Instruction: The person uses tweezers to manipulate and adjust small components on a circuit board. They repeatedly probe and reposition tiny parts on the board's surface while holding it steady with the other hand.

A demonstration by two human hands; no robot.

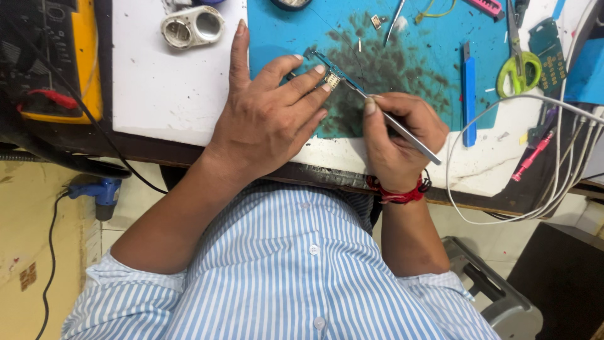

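Steel tweezers [402, 133], pinched in the right hand [399, 141], probe a small circuit board [332, 77] that the left hand's [267, 123] spread fingers press flat, steadying it on the blue mat [434, 56].

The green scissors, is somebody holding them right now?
No, the green scissors lie alone on the blue mat, away from both hands.

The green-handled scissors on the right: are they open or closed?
Closed: the scissors lie flat on the blue mat, blades together in one line.
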